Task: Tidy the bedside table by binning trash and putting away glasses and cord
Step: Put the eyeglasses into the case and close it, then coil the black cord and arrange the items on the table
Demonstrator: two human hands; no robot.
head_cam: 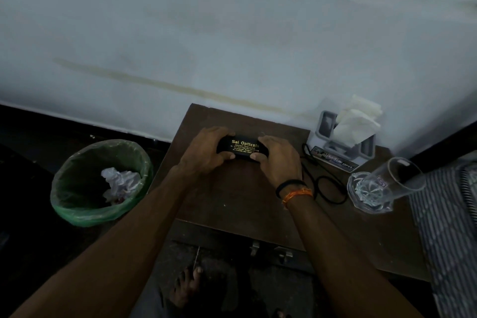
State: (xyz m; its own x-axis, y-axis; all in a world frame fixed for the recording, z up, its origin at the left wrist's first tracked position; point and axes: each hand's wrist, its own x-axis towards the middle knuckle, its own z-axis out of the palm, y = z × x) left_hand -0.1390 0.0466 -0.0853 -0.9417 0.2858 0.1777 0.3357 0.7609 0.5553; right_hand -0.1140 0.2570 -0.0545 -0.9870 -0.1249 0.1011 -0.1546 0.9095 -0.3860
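head view: both hands clasp a black rectangular glasses case [242,147] lying crosswise on the brown wooden bedside table [232,196], left hand [206,152] curled round its left end, right hand [280,160] round its right.

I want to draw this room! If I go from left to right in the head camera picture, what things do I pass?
Green-lined bin → left hand → black glasses case → right hand → black cord → drinking glass → striped cloth.
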